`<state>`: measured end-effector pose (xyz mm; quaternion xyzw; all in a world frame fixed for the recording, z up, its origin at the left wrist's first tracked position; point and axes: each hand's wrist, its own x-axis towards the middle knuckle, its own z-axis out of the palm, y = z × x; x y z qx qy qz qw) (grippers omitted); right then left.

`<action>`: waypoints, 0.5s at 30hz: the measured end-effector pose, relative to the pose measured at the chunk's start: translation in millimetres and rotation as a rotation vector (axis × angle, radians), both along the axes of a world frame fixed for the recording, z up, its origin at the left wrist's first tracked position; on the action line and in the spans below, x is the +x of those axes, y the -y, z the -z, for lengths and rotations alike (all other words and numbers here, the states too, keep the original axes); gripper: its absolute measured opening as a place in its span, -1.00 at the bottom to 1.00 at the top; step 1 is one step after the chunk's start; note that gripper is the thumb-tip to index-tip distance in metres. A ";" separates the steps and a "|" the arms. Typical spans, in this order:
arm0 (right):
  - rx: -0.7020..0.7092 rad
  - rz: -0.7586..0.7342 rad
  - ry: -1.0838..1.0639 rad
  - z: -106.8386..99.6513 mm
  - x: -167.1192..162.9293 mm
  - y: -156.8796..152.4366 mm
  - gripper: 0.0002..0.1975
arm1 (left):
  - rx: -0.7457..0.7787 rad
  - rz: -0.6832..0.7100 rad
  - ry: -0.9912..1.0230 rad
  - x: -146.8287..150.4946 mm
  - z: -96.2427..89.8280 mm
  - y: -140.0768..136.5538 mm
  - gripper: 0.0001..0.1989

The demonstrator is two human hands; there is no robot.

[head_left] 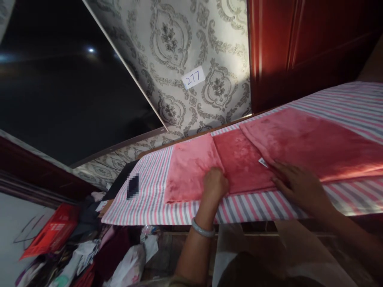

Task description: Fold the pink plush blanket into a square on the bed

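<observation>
A pink plush cloth [239, 153] lies on the bed-like surface, with its left and right parts folded in over a darker middle strip. My left hand [215, 182] is closed in a fist on the inner edge of the left fold, near the front; a pale bangle [202, 228] circles that wrist. My right hand [301, 185] rests on the edge of the right fold, fingers stretched out and thumb apart. Just left of its fingertips a small white tag [263, 162] sticks out from the cloth.
A striped pink, grey and white sheet [149, 187] covers the long surface. Behind it stand a patterned wall with a "277" label [193, 77], a large dark screen [74, 79] and a red panel [299, 44]. Clothes, bags [130, 265] and a red bag [52, 231] are piled lower left.
</observation>
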<state>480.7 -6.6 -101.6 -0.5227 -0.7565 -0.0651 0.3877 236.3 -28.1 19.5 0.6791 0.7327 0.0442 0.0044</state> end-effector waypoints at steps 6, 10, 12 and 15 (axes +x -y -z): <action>0.060 -0.023 0.039 8.6 1.9 -2.3 -0.44 | 0.071 0.028 0.090 -14.3 -8.6 -2.7 -0.66; 0.087 -0.029 0.025 10.5 1.1 -3.6 -0.45 | 0.131 0.045 0.054 -31.6 -30.3 -46.1 -0.60; 0.058 -0.027 0.004 11.2 0.4 -4.0 -0.44 | 0.054 0.059 0.059 -36.8 -36.6 -80.0 -0.53; 0.016 0.014 -0.067 13.7 0.3 -4.9 -0.38 | -0.032 0.032 0.068 -39.9 -36.9 -130.1 -0.51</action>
